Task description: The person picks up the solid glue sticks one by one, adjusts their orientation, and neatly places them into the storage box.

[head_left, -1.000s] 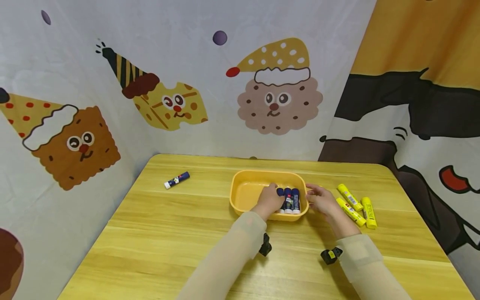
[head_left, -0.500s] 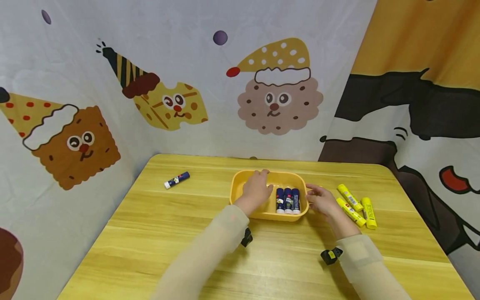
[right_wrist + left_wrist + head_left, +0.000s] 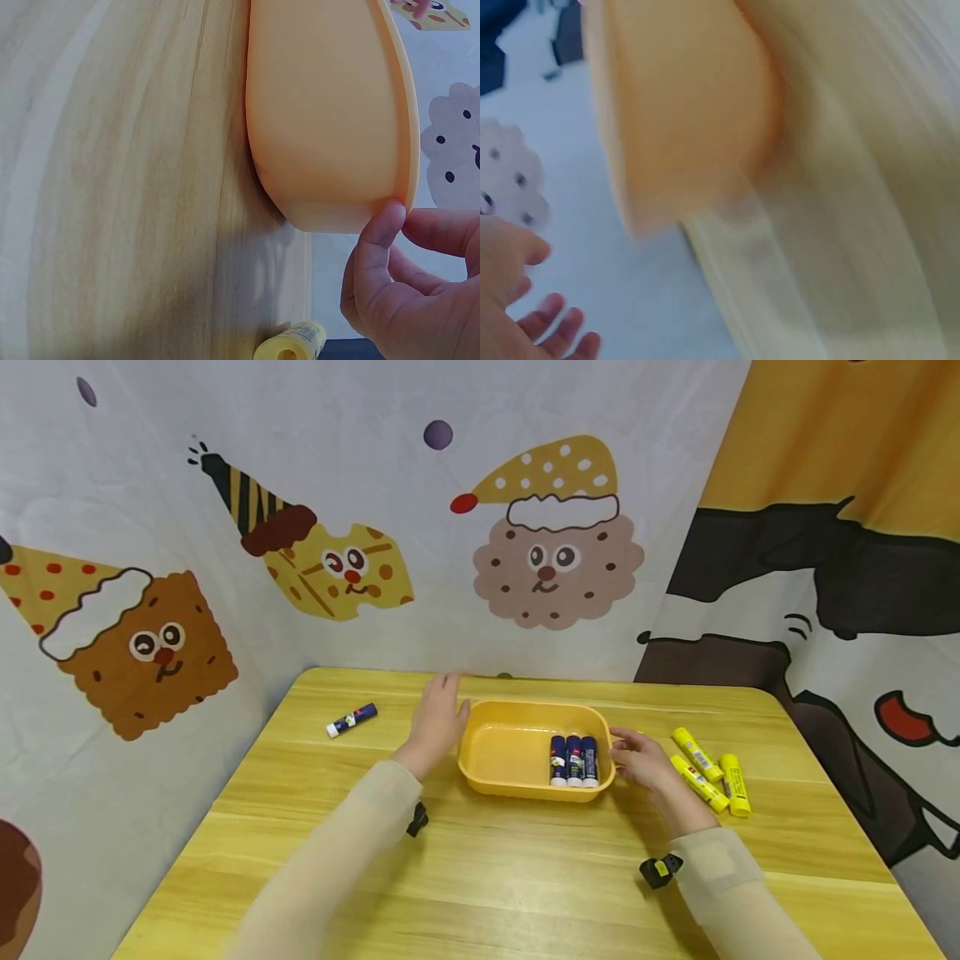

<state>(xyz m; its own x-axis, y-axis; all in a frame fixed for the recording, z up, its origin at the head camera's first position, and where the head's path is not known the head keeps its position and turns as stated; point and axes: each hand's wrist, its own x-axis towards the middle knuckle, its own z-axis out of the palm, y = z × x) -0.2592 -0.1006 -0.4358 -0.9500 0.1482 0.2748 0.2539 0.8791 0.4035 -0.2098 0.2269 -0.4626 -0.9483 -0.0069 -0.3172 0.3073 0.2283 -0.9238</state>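
Observation:
A yellow plastic tray (image 3: 498,792) stands on the table, with three blue glue sticks (image 3: 573,762) lying side by side in its right part. My right hand (image 3: 647,762) pinches the tray's right rim between thumb and fingers, as the right wrist view shows from close by. Just off the tray's left side is my left hand (image 3: 435,720), holding nothing. Its fingers (image 3: 551,322) look loose and spread in the left wrist view, where the tray is blurred. Another blue glue stick (image 3: 352,721) with a white end lies farther left on the table.
Three yellow glue sticks (image 3: 696,753) lie together to the right of my right hand. The wooden table (image 3: 517,877) meets a cartoon-printed cloth (image 3: 360,643) at its back edge.
My left hand has let go of a blue glue stick in the tray, come out over the rim and moved left. My right hand stays at the tray's right rim.

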